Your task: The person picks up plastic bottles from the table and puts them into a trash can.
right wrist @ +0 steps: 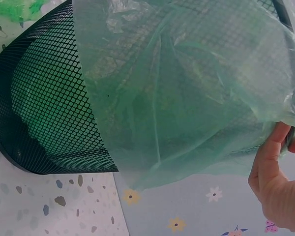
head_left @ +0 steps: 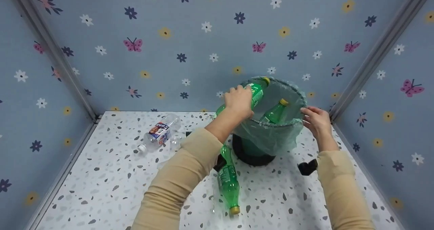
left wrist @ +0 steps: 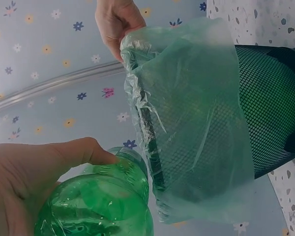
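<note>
My left hand [head_left: 239, 103] grips a green plastic bottle [head_left: 258, 91] with a yellow cap. It holds this bottle slanted over the left part of the bin's opening, cap end toward the back. The bin [right wrist: 54, 103] is dark mesh, lined with a thin green plastic bag [head_left: 271, 135] folded over its rim. At the right side of that rim, my right hand [head_left: 318, 121] pinches the bag's edge between thumb and fingers. Inside the bin leans another green bottle [head_left: 275, 113], cap up. A third green bottle [head_left: 229, 182] lies on the table in front, partly behind my left forearm.
On the speckled white table [head_left: 101, 175], a clear labelled bottle [head_left: 161, 131] lies at the left. Other clear plastic beside it is partly hidden by my left sleeve. Flowered walls [head_left: 190, 47] enclose the back and both sides, with the bin close to the back one.
</note>
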`<action>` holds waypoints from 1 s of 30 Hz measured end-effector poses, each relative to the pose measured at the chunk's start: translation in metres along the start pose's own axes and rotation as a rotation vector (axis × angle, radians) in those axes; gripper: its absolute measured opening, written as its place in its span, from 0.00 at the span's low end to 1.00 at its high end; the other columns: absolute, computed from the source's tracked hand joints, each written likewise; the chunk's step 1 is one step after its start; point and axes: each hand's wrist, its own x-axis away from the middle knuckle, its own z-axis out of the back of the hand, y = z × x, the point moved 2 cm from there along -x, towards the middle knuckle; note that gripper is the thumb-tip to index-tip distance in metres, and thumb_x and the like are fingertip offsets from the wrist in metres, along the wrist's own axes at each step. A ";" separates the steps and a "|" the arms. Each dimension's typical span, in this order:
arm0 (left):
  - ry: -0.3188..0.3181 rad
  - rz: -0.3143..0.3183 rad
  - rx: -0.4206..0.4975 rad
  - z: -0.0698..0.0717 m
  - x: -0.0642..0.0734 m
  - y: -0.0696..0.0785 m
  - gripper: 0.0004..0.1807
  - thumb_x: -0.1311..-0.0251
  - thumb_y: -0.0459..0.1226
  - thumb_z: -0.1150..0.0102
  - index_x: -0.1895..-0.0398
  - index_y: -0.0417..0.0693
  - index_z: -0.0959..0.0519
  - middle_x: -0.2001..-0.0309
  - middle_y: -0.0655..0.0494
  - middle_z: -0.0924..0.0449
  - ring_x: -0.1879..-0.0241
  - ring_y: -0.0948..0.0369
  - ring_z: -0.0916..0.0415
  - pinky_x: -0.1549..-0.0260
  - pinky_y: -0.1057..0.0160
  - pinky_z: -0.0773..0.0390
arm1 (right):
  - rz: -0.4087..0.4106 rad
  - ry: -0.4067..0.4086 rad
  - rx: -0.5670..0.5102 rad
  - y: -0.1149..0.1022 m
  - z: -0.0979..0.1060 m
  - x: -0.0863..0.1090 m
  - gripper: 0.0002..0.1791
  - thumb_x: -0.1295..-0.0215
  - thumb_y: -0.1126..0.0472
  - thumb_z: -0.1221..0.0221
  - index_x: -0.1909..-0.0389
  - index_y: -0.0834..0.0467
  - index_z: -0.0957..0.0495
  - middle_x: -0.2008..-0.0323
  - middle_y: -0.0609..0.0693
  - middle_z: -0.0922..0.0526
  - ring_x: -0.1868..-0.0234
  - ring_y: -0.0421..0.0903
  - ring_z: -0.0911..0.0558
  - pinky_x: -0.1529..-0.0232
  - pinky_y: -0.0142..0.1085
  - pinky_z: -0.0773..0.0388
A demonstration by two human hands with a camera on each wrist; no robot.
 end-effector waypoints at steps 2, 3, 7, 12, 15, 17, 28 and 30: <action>-0.006 -0.005 -0.004 0.000 -0.004 0.002 0.46 0.56 0.54 0.37 0.34 0.51 0.45 0.43 0.48 0.37 0.45 0.51 0.38 0.53 0.52 0.32 | 0.004 0.000 0.001 0.000 0.000 0.000 0.08 0.39 0.62 0.47 0.60 0.56 0.33 0.63 0.49 0.31 0.66 0.41 0.26 0.72 0.28 0.26; -0.009 -0.009 -0.008 0.000 -0.006 0.003 0.44 0.56 0.54 0.37 0.35 0.51 0.43 0.44 0.49 0.36 0.46 0.51 0.37 0.53 0.53 0.31 | 0.006 -0.001 0.003 -0.001 0.000 0.000 0.08 0.39 0.62 0.47 0.60 0.56 0.33 0.63 0.49 0.31 0.66 0.41 0.26 0.72 0.27 0.26; -0.012 -0.030 -0.031 0.000 -0.014 0.009 0.36 0.55 0.51 0.36 0.42 0.50 0.34 0.48 0.50 0.32 0.50 0.52 0.34 0.59 0.55 0.29 | 0.008 -0.003 0.000 -0.002 0.000 0.000 0.09 0.40 0.62 0.46 0.60 0.57 0.33 0.63 0.49 0.31 0.69 0.40 0.27 0.73 0.27 0.26; -0.011 -0.043 -0.060 0.001 -0.023 0.017 0.27 0.52 0.46 0.38 0.47 0.52 0.30 0.51 0.52 0.29 0.54 0.53 0.31 0.63 0.55 0.28 | 0.009 -0.008 0.007 -0.001 -0.001 -0.001 0.08 0.40 0.62 0.46 0.60 0.57 0.33 0.63 0.49 0.31 0.69 0.41 0.27 0.73 0.28 0.26; -0.008 -0.055 -0.085 0.001 -0.025 0.022 0.21 0.47 0.43 0.42 0.48 0.53 0.28 0.51 0.53 0.29 0.55 0.53 0.30 0.62 0.54 0.29 | 0.006 -0.003 0.016 0.000 0.000 -0.002 0.09 0.40 0.62 0.46 0.59 0.57 0.33 0.63 0.49 0.31 0.68 0.41 0.27 0.72 0.28 0.26; 0.005 -0.067 -0.112 0.001 -0.025 0.026 0.19 0.44 0.42 0.44 0.48 0.54 0.28 0.50 0.53 0.29 0.54 0.52 0.31 0.59 0.53 0.30 | 0.005 -0.002 0.019 0.001 -0.001 -0.002 0.11 0.40 0.62 0.46 0.57 0.58 0.33 0.63 0.49 0.31 0.67 0.41 0.27 0.71 0.28 0.26; 0.138 -0.135 -0.139 0.008 -0.020 0.035 0.17 0.43 0.40 0.45 0.49 0.53 0.27 0.52 0.53 0.27 0.50 0.53 0.32 0.52 0.55 0.34 | -0.010 0.001 0.056 0.002 0.001 -0.002 0.26 0.39 0.59 0.47 0.41 0.63 0.40 0.60 0.48 0.31 0.62 0.41 0.28 0.69 0.26 0.26; 0.172 -0.140 -0.121 0.010 -0.019 0.035 0.15 0.41 0.42 0.47 0.50 0.52 0.25 0.53 0.53 0.27 0.51 0.54 0.31 0.52 0.56 0.33 | -0.009 0.004 0.060 0.001 0.001 -0.003 0.26 0.39 0.59 0.47 0.41 0.63 0.40 0.60 0.48 0.31 0.61 0.41 0.27 0.69 0.26 0.26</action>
